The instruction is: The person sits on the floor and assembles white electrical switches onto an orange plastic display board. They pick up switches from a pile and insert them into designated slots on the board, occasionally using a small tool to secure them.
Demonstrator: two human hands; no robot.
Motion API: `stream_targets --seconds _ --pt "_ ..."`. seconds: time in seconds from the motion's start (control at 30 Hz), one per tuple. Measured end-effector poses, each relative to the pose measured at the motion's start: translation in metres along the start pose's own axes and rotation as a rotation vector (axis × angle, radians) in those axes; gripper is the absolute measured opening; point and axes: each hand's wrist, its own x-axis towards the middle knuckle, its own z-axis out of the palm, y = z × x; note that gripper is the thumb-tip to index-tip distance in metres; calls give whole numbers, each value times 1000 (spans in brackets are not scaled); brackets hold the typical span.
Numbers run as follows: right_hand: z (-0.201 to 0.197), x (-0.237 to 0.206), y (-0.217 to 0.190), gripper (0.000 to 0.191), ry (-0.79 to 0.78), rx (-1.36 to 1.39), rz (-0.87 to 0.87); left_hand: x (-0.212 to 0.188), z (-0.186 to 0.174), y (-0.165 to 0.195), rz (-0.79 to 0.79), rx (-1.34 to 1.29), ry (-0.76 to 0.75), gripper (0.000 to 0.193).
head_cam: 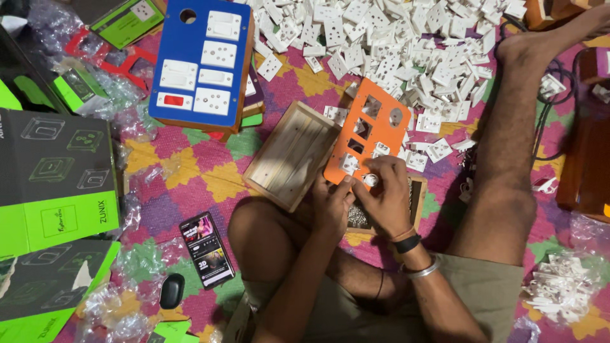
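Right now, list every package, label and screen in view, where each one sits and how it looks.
Large box: left edge, flat, dark grey with bright green panels and outline drawings.
Second box: lower left, same grey and green.
Small box: top left, green and dark grey.
Phone: on the patterned mat by the person's knee, screen lit with colourful pictures.
Clear plastic wrappers: scattered around the boxes.

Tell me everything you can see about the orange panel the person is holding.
The orange panel is a flat, rigid plate, plastic-looking, with rectangular cutouts and one round hole near its upper end. It lies tilted over a shallow wooden box, beside an empty wooden tray. White switch parts sit in its lower cutouts. The left hand grips its lower edge, and the right hand presses a small white piece against its lower end.
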Motion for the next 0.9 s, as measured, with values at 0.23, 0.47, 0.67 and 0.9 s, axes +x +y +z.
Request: stream_targets --seconds 0.23,0.47,0.67,0.9 --pt "-6 -8 2 27 254 -155 -243 7 1 11 12 66 66 38" --pt "11 -39 11 37 -400 -476 -195 7 0 50 110 -29 64 49" --pt "45 -37 18 13 -464 -756 -220 2 15 61 147 13 20 56" --pt "35 -39 17 14 -425 -681 -278 8 6 50 143 -39 -14 45"
